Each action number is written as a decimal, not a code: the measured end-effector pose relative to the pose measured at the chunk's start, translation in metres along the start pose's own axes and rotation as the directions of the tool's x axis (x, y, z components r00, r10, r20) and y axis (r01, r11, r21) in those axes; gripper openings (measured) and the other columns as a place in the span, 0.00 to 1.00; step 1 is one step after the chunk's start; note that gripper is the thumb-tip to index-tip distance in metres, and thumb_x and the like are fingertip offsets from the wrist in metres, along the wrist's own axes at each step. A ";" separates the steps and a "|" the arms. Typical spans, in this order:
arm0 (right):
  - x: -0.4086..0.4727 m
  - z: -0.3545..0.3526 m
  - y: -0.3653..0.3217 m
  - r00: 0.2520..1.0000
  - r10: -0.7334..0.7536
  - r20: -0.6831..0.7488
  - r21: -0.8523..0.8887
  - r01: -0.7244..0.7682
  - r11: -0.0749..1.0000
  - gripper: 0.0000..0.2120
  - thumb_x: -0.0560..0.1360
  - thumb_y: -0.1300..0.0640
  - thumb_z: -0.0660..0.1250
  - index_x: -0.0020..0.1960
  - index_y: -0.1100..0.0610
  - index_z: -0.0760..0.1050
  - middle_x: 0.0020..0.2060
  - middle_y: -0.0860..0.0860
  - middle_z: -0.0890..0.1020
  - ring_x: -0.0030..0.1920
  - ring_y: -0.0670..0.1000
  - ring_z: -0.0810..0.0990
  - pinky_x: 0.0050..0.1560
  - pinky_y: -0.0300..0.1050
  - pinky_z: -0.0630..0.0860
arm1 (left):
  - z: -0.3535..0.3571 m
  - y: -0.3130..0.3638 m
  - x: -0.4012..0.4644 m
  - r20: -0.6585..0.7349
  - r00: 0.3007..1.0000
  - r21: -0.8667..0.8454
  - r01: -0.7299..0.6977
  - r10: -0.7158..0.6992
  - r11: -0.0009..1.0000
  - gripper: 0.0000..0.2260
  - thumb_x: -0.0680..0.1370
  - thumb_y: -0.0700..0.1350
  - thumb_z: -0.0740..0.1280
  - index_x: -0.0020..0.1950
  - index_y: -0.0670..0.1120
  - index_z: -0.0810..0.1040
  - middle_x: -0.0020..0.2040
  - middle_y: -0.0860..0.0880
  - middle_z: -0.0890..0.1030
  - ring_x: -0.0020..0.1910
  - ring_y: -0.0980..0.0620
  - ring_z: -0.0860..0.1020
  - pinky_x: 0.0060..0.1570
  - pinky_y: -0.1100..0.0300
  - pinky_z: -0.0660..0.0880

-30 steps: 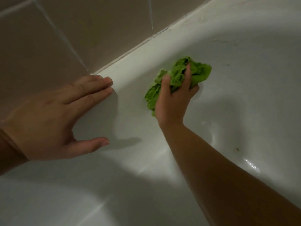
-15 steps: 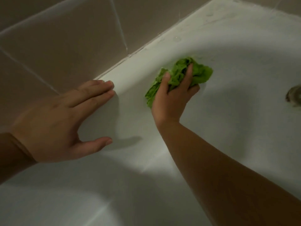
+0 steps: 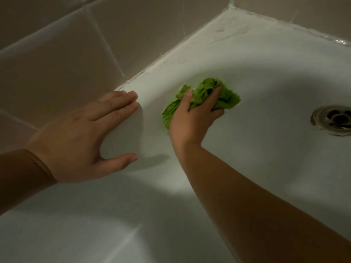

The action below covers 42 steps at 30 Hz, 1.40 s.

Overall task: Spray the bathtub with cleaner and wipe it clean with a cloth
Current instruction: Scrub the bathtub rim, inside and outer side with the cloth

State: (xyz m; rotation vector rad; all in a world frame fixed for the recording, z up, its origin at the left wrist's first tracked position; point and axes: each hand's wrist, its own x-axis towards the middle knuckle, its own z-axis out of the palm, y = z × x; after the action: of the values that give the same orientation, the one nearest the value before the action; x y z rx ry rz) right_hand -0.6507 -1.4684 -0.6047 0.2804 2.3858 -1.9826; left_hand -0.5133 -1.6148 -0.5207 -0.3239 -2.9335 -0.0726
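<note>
The white bathtub (image 3: 256, 168) fills most of the head view, its rim meeting the tiled wall. My right hand (image 3: 191, 120) grips a crumpled green cloth (image 3: 228, 100) and presses it against the tub's inner wall just below the rim. My left hand (image 3: 81, 137) rests flat on the rim to the left, fingers straight and thumb spread, holding nothing. No spray bottle is in view.
Beige wall tiles (image 3: 66, 54) with white grout run along the back and meet at a corner at the top right. A metal drain (image 3: 334, 119) sits in the tub at the right edge. Water drops and streaks lie on the far rim (image 3: 228, 35).
The view has swung to the right, bringing the drain and the tub's corner into sight. My right hand with the cloth has slid a little along the tub wall; my left hand stays on the rim.
</note>
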 end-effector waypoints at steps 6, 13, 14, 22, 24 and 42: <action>-0.007 -0.015 -0.002 0.980 -0.028 0.199 0.009 0.027 1.000 0.39 0.83 0.44 0.63 0.84 0.48 0.44 0.74 0.52 0.54 0.73 0.58 0.67 0.69 0.41 0.67 | 0.005 0.000 0.022 -0.011 1.000 0.008 -0.012 0.013 1.000 0.35 0.79 0.61 0.66 0.78 0.39 0.69 0.79 0.43 0.68 0.78 0.44 0.67 0.73 0.41 0.69; 0.020 -0.018 -0.014 0.999 -0.031 -0.031 0.008 0.031 0.999 0.38 0.84 0.43 0.61 0.84 0.47 0.41 0.73 0.56 0.54 0.70 0.60 0.68 0.67 0.41 0.66 | 0.006 0.002 0.032 -0.011 1.000 0.002 -0.012 0.012 1.000 0.34 0.80 0.61 0.65 0.78 0.40 0.68 0.79 0.43 0.67 0.78 0.44 0.67 0.73 0.40 0.69; 0.014 -0.015 -0.012 1.000 -0.006 0.014 0.022 0.006 1.000 0.38 0.84 0.43 0.60 0.84 0.47 0.41 0.74 0.57 0.54 0.70 0.61 0.69 0.66 0.40 0.67 | 0.005 0.002 0.033 -0.006 1.000 -0.002 -0.011 0.011 1.000 0.34 0.80 0.61 0.64 0.78 0.40 0.68 0.79 0.43 0.67 0.78 0.44 0.67 0.73 0.40 0.69; 0.033 -0.035 -0.021 0.982 -0.188 -0.027 -0.067 0.186 0.980 0.42 0.81 0.46 0.68 0.84 0.47 0.44 0.73 0.54 0.54 0.73 0.56 0.64 0.70 0.34 0.59 | 0.005 0.002 0.038 0.009 1.000 -0.019 0.026 -0.026 0.999 0.30 0.83 0.59 0.59 0.79 0.43 0.68 0.80 0.46 0.66 0.79 0.46 0.65 0.76 0.44 0.65; 0.043 -0.038 -0.020 0.994 -0.028 -0.103 -0.012 0.027 1.000 0.43 0.82 0.44 0.66 0.84 0.48 0.41 0.72 0.55 0.55 0.71 0.59 0.67 0.69 0.40 0.65 | 0.008 0.001 0.039 0.003 1.000 -0.036 0.026 -0.026 0.999 0.30 0.82 0.59 0.60 0.79 0.43 0.68 0.80 0.46 0.66 0.79 0.45 0.66 0.75 0.40 0.67; 0.027 -0.051 -0.021 0.918 0.203 0.340 0.033 -0.227 0.973 0.52 0.77 0.44 0.73 0.84 0.51 0.37 0.76 0.56 0.54 0.66 0.57 0.74 0.54 0.33 0.66 | 0.014 0.006 0.059 -0.045 0.997 0.003 0.063 -0.062 0.998 0.33 0.80 0.61 0.63 0.79 0.42 0.69 0.79 0.45 0.69 0.76 0.44 0.70 0.72 0.40 0.71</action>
State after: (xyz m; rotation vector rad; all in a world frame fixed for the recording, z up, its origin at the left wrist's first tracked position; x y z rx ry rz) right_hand -0.6758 -1.4192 -0.5779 0.1799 1.9871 -1.8471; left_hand -0.5707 -1.5954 -0.5226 -0.2269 -2.8991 -0.0805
